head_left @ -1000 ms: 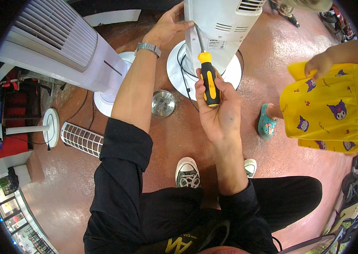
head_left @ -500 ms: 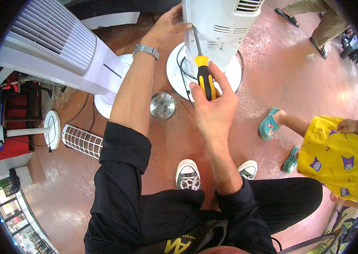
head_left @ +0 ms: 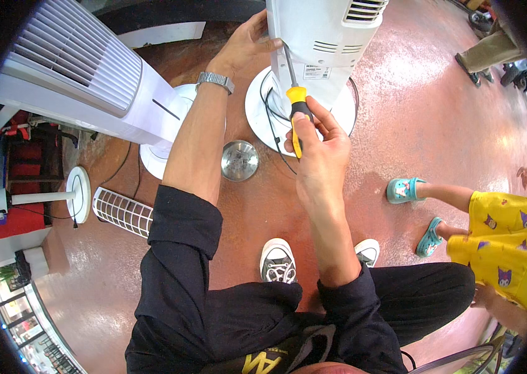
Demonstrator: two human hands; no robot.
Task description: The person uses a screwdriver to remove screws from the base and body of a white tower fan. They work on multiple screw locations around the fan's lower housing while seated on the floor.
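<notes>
A white tower fan (head_left: 316,28) on a glossy reddish floor (head_left: 413,137).
Left of the fan, a second tower (head_left: 114,68) and a grille (head_left: 123,212); at its left edge, the left hand (head_left: 243,47), grip impossible to tell, and a screwdriver (head_left: 298,95) clamped in the right hand (head_left: 321,140); on its face, a printed label (head_left: 318,71); right, a person in yellow (head_left: 503,240).

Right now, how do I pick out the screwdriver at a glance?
Start at the white vented tower at top centre, on its round white base. In front of it, the right hand grips the screwdriver, shaft pointing at the tower. Unlike the neighbouring black cable, it has a yellow-and-black handle.
</notes>
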